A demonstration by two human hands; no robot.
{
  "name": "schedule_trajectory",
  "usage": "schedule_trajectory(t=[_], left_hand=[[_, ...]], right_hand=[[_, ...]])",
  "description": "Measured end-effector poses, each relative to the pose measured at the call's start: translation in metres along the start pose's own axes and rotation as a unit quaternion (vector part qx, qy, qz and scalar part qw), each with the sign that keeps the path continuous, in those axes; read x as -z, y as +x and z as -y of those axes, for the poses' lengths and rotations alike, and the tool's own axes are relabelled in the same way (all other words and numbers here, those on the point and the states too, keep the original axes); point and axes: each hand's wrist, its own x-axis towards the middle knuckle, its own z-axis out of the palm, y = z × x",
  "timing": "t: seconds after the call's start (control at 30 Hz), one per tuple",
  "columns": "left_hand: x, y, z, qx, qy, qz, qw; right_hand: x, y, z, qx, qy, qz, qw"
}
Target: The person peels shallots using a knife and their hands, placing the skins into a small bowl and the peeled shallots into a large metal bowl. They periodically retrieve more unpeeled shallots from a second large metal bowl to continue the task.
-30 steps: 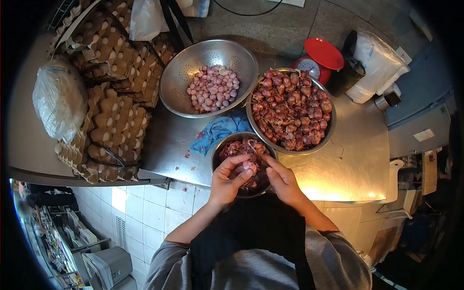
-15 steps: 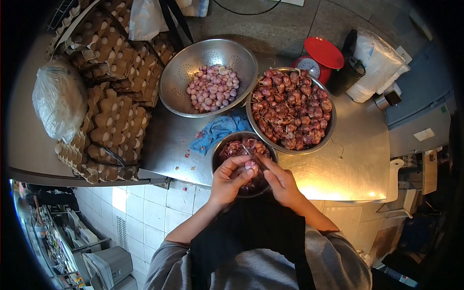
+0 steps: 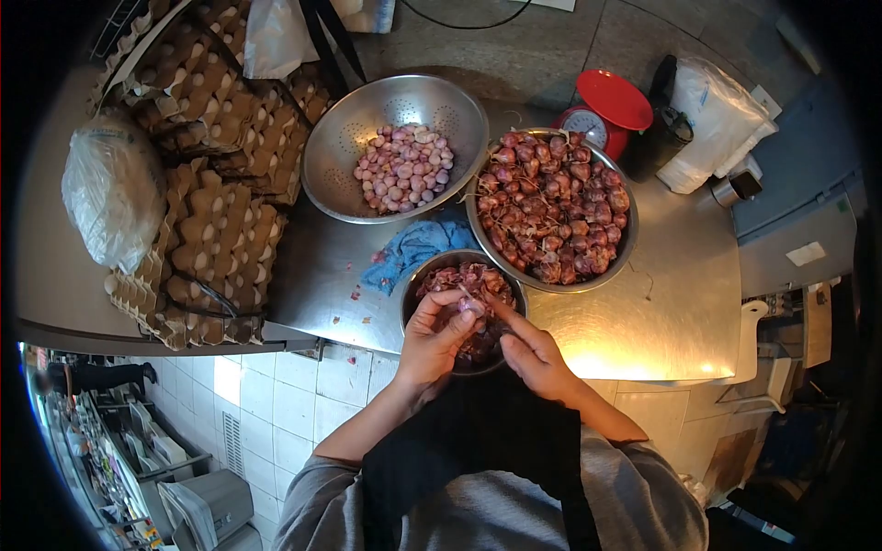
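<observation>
Pinched in the fingers of my left hand is a partly peeled pink shallot. My right hand is closed round a small knife, mostly hidden by the fingers, its tip against the shallot. Both hands are over a small metal bowl containing reddish shallot skins. Behind it to the right, a large metal bowl is full of unpeeled shallots. A metal colander at the back left contains peeled shallots.
A blue cloth lies beside the small bowl on the steel table. Stacked egg trays and a plastic bag stand at left. A red scale is at the back. A person's leg shows far left.
The knife's blade has moved down against the shallot and shows less now. My right fingers have shifted slightly. At far left, a person's dark-clothed leg has come further into view.
</observation>
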Motion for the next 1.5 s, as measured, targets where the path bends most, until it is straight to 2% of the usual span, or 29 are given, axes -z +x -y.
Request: schedule_trajectory(t=[0.27,0.37,0.43,0.5,0.57,0.73,0.9,1.0,1.1,1.2,1.27,1.37,1.47,1.5], left_hand=[[0.002,0.001,0.003,-0.036,0.024,0.017,0.999],[0.001,0.001,0.001,-0.034,0.043,0.014,0.998],[-0.001,-0.001,-0.001,-0.023,0.059,0.025,0.998],[-0.005,-0.003,-0.003,-0.005,0.07,0.047,0.996],[-0.011,-0.005,-0.009,0.029,0.028,0.046,0.998],[-0.012,-0.002,-0.013,0.086,-0.013,0.025,0.996],[-0.004,-0.002,-0.007,0.047,0.032,-0.004,0.998],[-0.001,0.001,-0.005,0.02,-0.006,0.008,1.0],[0.005,0.001,0.0,-0.019,-0.026,0.017,0.999],[0.0,0.001,-0.001,-0.02,-0.028,0.013,0.999],[0.002,0.001,-0.002,-0.026,-0.017,0.023,0.999],[0.004,0.002,0.0,-0.037,0.006,0.031,0.999],[0.005,0.0,0.0,-0.031,0.017,0.028,0.999],[0.006,0.0,0.001,-0.026,0.018,0.027,0.999]], right_hand=[[-0.002,0.005,-0.007,0.108,-0.103,-0.026,0.988],[0.002,0.007,-0.012,0.093,-0.091,-0.029,0.991],[0.003,0.007,-0.009,0.031,-0.055,-0.045,0.997],[0.005,0.01,-0.014,0.02,-0.027,-0.059,0.998],[0.009,0.016,-0.032,0.061,-0.008,-0.073,0.995],[0.01,0.013,-0.018,0.062,-0.05,-0.104,0.991],[0.007,0.002,-0.007,0.005,-0.002,-0.006,1.0],[0.005,-0.002,0.003,-0.026,0.033,0.034,0.999],[0.0,-0.002,-0.001,-0.002,0.034,0.05,0.998],[-0.003,0.001,-0.008,0.068,-0.023,0.046,0.996],[-0.003,0.006,-0.007,0.149,-0.105,0.028,0.983],[0.0,0.001,-0.006,0.118,-0.184,0.024,0.975],[0.006,0.001,-0.007,0.081,-0.215,0.022,0.973],[0.006,0.001,-0.007,0.086,-0.186,0.022,0.979]])
